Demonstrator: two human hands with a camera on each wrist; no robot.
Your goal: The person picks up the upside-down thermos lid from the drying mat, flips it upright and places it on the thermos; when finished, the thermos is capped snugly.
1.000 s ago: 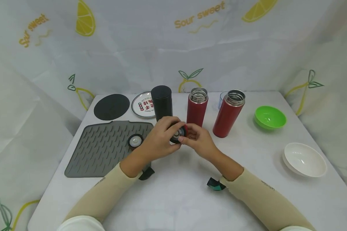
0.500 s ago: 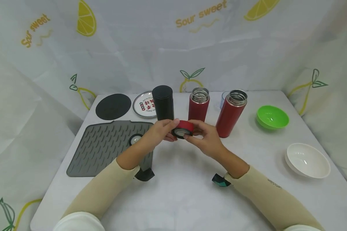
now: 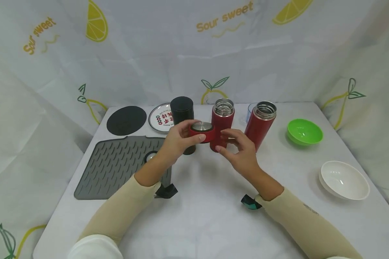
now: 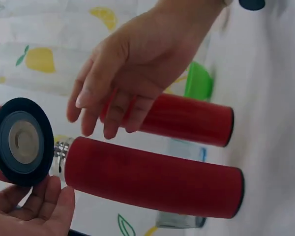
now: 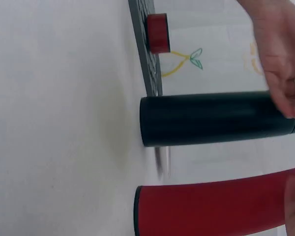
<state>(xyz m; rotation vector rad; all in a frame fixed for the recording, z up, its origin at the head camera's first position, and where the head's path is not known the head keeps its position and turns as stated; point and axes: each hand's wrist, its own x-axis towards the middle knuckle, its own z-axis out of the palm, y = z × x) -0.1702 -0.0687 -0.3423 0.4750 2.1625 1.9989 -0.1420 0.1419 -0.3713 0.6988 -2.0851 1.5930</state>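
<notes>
A red thermos lid (image 3: 202, 133) with a shiny silver disc facing up is held by my left hand (image 3: 177, 141), just in front of the red bottles. In the left wrist view the lid's dark sealing ring and pale centre (image 4: 23, 141) show. My right hand (image 3: 241, 153) hovers to the right of the lid, fingers loosely bent, holding nothing. Behind the hands stands an uncapped red bottle (image 3: 222, 120) with a steel threaded neck. A second uncapped red bottle (image 3: 260, 124) is to its right, partly hidden by the right hand.
A black bottle (image 3: 182, 109) stands behind my left hand. At left lies a grey ridged mat (image 3: 116, 169) bearing another red lid (image 5: 158, 33). A black disc (image 3: 126, 120) and a printed round plate (image 3: 155, 118) lie behind. A green bowl (image 3: 304, 132) and white bowl (image 3: 343, 180) sit right.
The lid, earlier held in both hands, has been turned over so its silver side faces up, and raised. My right hand has let go and moved right.
</notes>
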